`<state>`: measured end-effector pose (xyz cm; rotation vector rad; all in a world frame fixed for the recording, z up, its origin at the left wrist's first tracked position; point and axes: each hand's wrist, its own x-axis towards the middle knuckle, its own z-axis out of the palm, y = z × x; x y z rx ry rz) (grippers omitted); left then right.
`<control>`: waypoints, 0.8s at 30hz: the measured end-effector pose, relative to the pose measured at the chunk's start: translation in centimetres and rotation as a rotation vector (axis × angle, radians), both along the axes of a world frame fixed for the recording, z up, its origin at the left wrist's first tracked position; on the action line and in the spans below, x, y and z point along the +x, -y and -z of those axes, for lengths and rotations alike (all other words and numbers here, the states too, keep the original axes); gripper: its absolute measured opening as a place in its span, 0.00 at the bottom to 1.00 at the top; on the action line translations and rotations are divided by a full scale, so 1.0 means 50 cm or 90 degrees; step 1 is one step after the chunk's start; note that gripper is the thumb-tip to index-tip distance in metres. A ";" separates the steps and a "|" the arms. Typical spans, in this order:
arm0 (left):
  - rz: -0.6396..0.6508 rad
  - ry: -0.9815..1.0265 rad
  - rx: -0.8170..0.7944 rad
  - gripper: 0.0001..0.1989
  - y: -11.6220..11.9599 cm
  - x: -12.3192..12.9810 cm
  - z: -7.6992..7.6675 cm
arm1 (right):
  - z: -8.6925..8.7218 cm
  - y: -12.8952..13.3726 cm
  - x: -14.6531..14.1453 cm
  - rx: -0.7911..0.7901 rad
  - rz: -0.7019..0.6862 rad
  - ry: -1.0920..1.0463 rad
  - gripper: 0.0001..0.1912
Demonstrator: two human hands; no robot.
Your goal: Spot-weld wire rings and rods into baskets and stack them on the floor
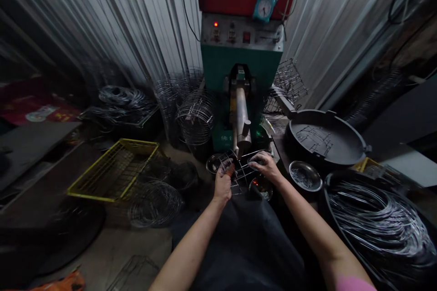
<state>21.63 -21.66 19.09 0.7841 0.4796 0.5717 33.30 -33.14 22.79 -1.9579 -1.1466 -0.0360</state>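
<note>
A small metal wire frame [243,173] is held at the tip of the green spot welding machine [220,70], under its cylindrical metal arm [242,107]. My left hand [224,177] is closed round the frame's left side, with something orange at its fingers. On the right, my right hand [263,165] pinches the end of a wire at the frame's upper right. A bowl [214,163] lies behind my left hand. Below my right hand is another bowl [261,187] with a red glint in it.
To the right are a round black tray [353,145] of wire pieces, a steel bowl [305,176] of small parts and a tub of wire rings [378,213]. A yellow crate [114,198] and wire baskets [194,118] stand left. A blue clock [264,5] hangs above.
</note>
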 end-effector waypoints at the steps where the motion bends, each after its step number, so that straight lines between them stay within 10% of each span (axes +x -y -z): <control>1: 0.002 -0.006 -0.011 0.19 -0.002 0.001 -0.001 | 0.000 -0.001 0.001 -0.002 -0.002 0.003 0.11; 24: -0.015 -0.074 -0.071 0.22 -0.034 0.040 -0.019 | 0.009 -0.035 0.039 -0.031 0.023 0.022 0.09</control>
